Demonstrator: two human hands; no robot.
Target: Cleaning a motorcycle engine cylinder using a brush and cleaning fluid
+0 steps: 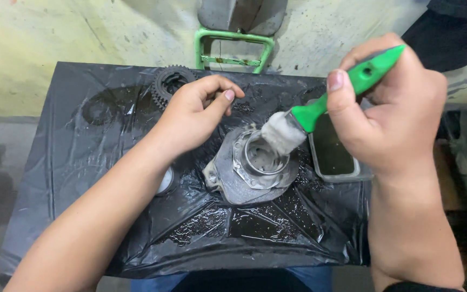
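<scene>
Mid-clean: right hand (393, 105) grips green brush (320, 111) on frame-centre metal hub (255, 165), still grimy; left hand (193, 116) loosely curled, empty, gear (168, 84) untouched.

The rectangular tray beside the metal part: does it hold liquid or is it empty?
It holds liquid: the tray shows a dark, flat surface inside its pale rim, partly hidden by the right hand and brush. Depth cannot be told.

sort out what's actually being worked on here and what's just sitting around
In use:
- right hand gripping a green-handled brush
- grey metal housing under the bristles
- left hand, beside the housing
- tray of dark liquid

Lying about:
- toothed gear
- green metal frame
- black plastic sheet as cover
</scene>
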